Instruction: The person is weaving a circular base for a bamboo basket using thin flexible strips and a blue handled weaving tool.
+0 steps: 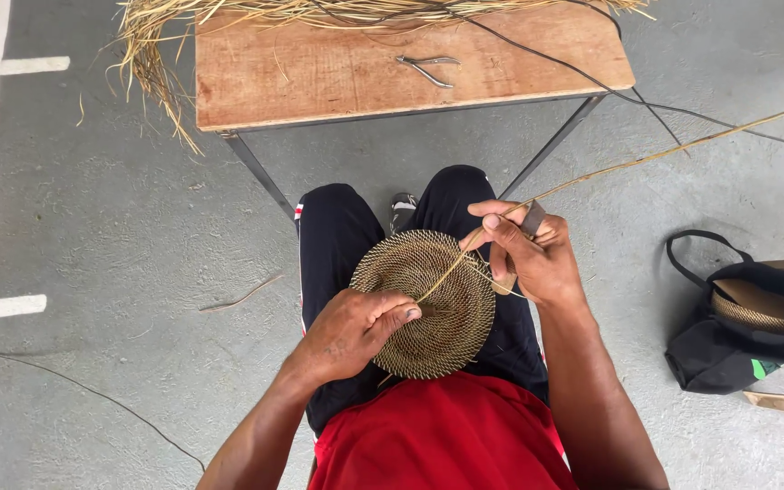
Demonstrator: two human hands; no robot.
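While it rests on the person's lap, over dark trousers, the round woven disc (pixel 424 304) lies flat-faced toward the camera, its coiled rows of pale straw and dark binding running out from the centre. The left hand (pixel 356 331) lies over the disc's lower left edge, fingers curled and pressed against the weave, thumb tip set near the middle of the coil. The right hand (pixel 528 254) sits at the disc's upper right rim, fingers closed together and pinching a long straw strand (pixel 646 161), which runs from the disc's centre up through the fingers and away to the upper right across the floor. A small dark flat piece shows between the right fingers, too hidden to tell what it is.

Beyond the knees stands a wooden table (pixel 319 68) on thin metal legs. A pair of metal pliers (pixel 428 68) lies on its top, well apart from both hands, and a heap of loose straw (pixel 151 45) hangs over its far and left edges. On the grey concrete floor to the right sits a black bag (pixel 737 345) holding another woven piece. A thin black cable (pixel 646 104) trails off the table to the right.
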